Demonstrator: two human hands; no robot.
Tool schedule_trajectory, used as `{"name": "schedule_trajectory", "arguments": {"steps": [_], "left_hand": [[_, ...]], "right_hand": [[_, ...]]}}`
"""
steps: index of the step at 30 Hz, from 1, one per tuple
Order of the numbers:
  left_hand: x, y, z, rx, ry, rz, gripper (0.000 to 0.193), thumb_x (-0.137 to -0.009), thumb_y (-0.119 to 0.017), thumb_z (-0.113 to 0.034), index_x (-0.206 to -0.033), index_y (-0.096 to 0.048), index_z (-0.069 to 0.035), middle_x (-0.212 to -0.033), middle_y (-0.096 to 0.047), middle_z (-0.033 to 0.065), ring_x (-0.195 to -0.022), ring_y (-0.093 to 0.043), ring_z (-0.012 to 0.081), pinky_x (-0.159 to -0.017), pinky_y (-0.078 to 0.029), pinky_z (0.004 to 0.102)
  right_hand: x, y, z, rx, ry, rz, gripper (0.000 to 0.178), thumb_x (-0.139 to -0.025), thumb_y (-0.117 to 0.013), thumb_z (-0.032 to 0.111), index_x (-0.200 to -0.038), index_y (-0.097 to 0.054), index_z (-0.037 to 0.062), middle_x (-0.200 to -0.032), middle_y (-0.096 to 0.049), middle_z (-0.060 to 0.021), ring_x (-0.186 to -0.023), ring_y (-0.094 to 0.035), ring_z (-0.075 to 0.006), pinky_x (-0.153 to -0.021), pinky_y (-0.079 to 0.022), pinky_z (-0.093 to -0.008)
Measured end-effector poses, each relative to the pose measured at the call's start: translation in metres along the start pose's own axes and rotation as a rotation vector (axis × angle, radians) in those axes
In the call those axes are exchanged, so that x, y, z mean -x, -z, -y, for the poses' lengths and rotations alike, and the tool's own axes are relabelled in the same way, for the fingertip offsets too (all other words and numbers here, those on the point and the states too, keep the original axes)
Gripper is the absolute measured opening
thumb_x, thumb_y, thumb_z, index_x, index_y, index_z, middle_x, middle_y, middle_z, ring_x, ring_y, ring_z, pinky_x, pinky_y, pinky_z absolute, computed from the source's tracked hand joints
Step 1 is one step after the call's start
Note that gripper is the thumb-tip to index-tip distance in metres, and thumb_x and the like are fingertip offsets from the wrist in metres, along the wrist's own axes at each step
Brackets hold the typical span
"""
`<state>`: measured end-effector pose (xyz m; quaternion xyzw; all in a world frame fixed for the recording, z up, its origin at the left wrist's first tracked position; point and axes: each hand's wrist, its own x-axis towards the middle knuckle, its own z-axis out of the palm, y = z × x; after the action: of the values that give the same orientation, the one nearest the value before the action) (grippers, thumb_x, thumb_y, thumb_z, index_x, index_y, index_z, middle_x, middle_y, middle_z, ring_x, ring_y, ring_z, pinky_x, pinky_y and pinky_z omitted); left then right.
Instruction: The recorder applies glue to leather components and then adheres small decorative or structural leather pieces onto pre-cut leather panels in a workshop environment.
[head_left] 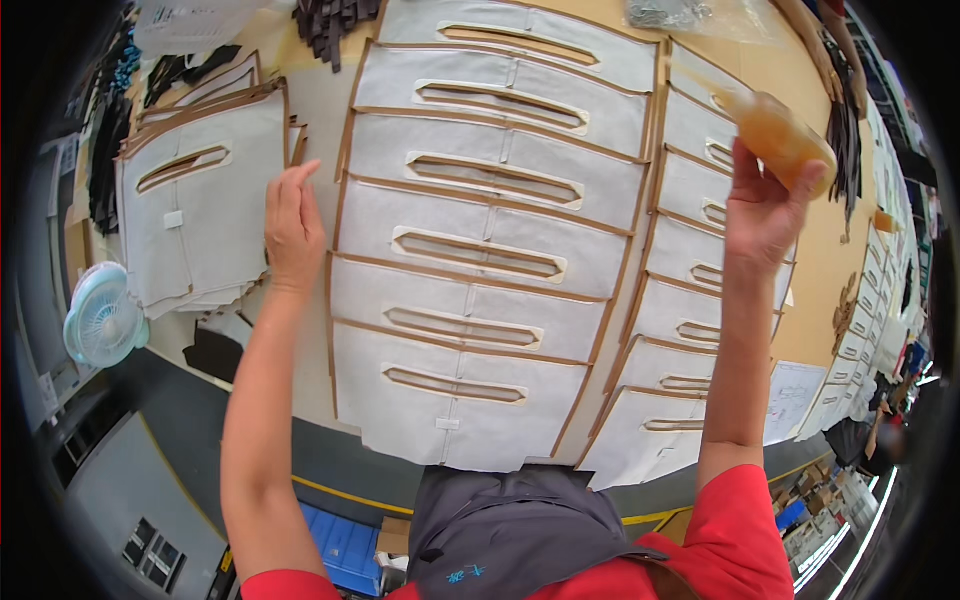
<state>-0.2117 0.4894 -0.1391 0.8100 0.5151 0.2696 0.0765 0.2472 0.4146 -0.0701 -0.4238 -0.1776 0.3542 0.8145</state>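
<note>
Right hand (760,218) grips amber bottle (785,140) over right-column panels (672,300), left hand (293,230) empty; looks like a bottle-handling step, next move calls for steady bottle control.

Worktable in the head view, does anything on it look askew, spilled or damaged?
The panel stack beside the left hand looks untidy: its lower edges jut out unevenly, unlike the regularly overlapped middle panels. No clear spill or damage shows; the amber bottle in the right hand is blurred.

1 pale-blue fan (103,315) near the table (316,375).
</note>
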Motion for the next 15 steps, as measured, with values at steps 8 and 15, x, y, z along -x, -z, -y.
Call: {"name": "schedule_trajectory", "arguments": {"steps": [8, 15], "left_hand": [[-0.004, -0.028, 0.027, -0.103, -0.071, 0.033, 0.027, -0.099, -0.043, -0.002, -0.121, -0.059, -0.004, -0.112, -0.059, 0.0144, -0.107, -0.056, 0.0308, -0.094, -0.046, 0.0384], [-0.004, -0.028, 0.031, -0.078, -0.037, 0.019, 0.029, -0.097, -0.044, 0.000, -0.121, -0.059, -0.005, -0.112, -0.058, 0.0136, -0.108, -0.054, 0.0305, -0.096, -0.043, 0.0379]], "right_hand": [[-0.018, -0.008, -0.049, 0.472, 0.250, 0.222, 0.060, -0.092, -0.066, 0.040, -0.126, -0.035, 0.0019, -0.122, -0.049, -0.0113, -0.109, -0.061, -0.0243, -0.084, -0.061, -0.0425], [-0.029, -0.009, -0.076, 0.522, 0.236, 0.209, 0.058, -0.091, -0.067, 0.036, -0.124, -0.034, 0.0007, -0.122, -0.047, -0.0125, -0.112, -0.058, -0.0251, -0.085, -0.061, -0.0434]]}}
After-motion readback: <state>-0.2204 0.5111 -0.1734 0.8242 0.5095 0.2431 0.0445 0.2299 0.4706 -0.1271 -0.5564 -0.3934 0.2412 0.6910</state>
